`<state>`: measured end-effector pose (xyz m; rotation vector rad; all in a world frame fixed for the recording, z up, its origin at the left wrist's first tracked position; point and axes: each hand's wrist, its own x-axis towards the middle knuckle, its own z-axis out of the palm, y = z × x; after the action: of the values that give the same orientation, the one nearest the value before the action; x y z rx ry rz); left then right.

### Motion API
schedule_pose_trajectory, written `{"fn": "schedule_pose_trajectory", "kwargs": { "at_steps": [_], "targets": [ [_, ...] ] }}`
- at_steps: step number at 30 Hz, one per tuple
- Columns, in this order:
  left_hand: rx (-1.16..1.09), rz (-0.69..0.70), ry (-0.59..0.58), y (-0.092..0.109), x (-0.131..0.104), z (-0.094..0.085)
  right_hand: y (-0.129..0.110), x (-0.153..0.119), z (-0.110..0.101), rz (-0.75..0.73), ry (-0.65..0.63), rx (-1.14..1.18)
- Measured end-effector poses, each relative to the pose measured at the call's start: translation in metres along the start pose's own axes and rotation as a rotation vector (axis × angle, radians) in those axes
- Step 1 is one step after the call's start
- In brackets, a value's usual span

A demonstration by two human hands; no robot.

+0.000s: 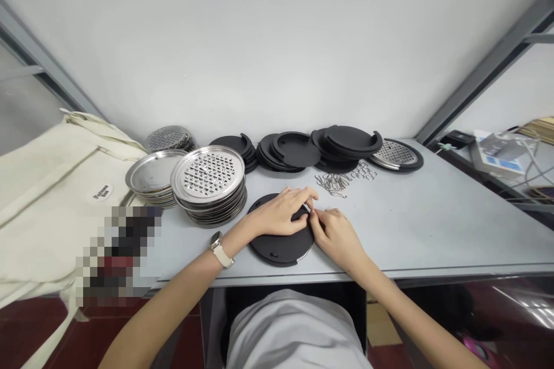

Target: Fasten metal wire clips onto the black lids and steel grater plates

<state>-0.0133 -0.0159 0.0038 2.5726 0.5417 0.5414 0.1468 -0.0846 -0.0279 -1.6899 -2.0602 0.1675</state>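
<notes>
A round black disc (277, 245) lies flat on the grey table (433, 225) near its front edge. My left hand (281, 212) rests on top of the disc, with a watch on its wrist. My right hand (335, 233) meets it at the disc's right rim, and the fingertips of both hands pinch together there. What sits between the fingertips is too small to tell. A pile of small wire rings (340, 180) lies just behind my hands.
Stacks of perforated steel plates (208, 181) and plain steel plates (151, 176) stand to the left. Black discs (298, 150) are piled along the wall, with one assembled steel-and-black piece (396, 155) at the right. A cream cloth bag (47, 196) lies at far left.
</notes>
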Motion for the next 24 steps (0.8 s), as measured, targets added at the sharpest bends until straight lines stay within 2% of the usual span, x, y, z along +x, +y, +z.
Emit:
{"fn": "schedule_pose_trajectory", "kwargs": {
  "at_steps": [24],
  "targets": [
    [0.004, 0.015, 0.008, -0.0026, -0.0003, 0.0019, 0.0016, -0.0011, 0.0012, -0.013, -0.011, -0.054]
  ]
}}
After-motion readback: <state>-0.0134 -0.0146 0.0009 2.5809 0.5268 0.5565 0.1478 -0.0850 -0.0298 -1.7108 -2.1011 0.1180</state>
